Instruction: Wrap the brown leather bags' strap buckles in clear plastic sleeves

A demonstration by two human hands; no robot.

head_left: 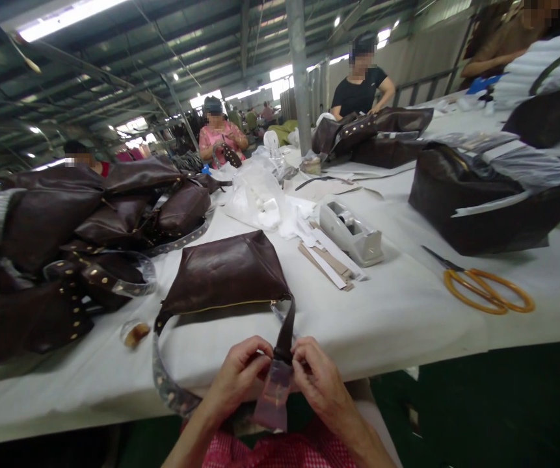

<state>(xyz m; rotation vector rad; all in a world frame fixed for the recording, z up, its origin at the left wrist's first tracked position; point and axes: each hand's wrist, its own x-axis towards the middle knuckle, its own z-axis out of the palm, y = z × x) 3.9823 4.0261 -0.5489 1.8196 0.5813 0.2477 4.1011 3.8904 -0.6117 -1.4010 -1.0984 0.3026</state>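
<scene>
A dark brown leather handbag (231, 270) lies on the white-covered table, its gold zip facing me. From its right corner a strap (286, 330) runs down to the table's front edge. My left hand (240, 372) pinches the left side of the strap end, where a clear plastic wrap (274, 393) hangs down. On the other side my right hand (319, 377) pinches the same strap end with thumb and forefinger. The studded, plastic-wrapped part of the strap (165, 377) loops over the edge left of my left hand.
Scissors with orange handles (489, 289) lie at right, near a plastic-covered brown bag (484, 201). A grey tape dispenser (350, 233) stands beside card strips (326, 260). Brown bags (55, 221) are heaped at left. Co-workers (362, 84) work across the table.
</scene>
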